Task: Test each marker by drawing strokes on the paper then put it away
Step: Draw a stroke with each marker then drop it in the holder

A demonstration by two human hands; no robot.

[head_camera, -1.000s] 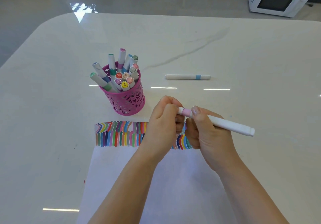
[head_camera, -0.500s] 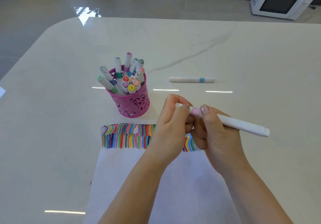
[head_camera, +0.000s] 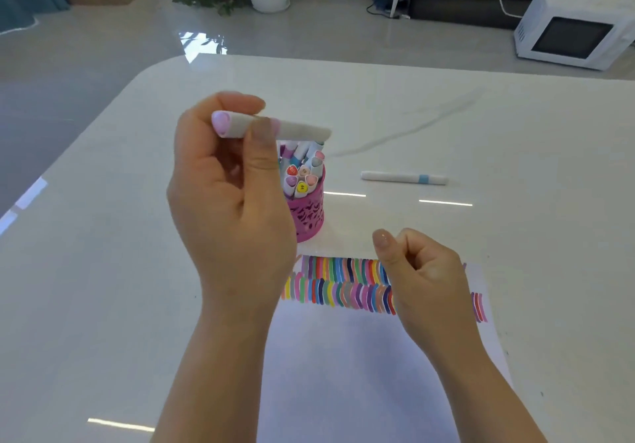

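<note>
Both hands have parted: the left hand (head_camera: 230, 181) is now lifting the capped pink marker (head_camera: 271, 126) above the pink holder (head_camera: 307, 212) (presumably stowing it), the right hand (head_camera: 426, 271) curling empty over the paper (head_camera: 360, 374).

Head view: worn camera, facing forward and down
Nearness: close above both hands (head_camera: 233, 202), table (head_camera: 515, 133) beyond them
Shared views: only one

Capped pink-ended marker (head_camera: 271, 127) held level above the marker-filled pink cup (head_camera: 309, 212), behind striped paper (head_camera: 360, 367).
</note>
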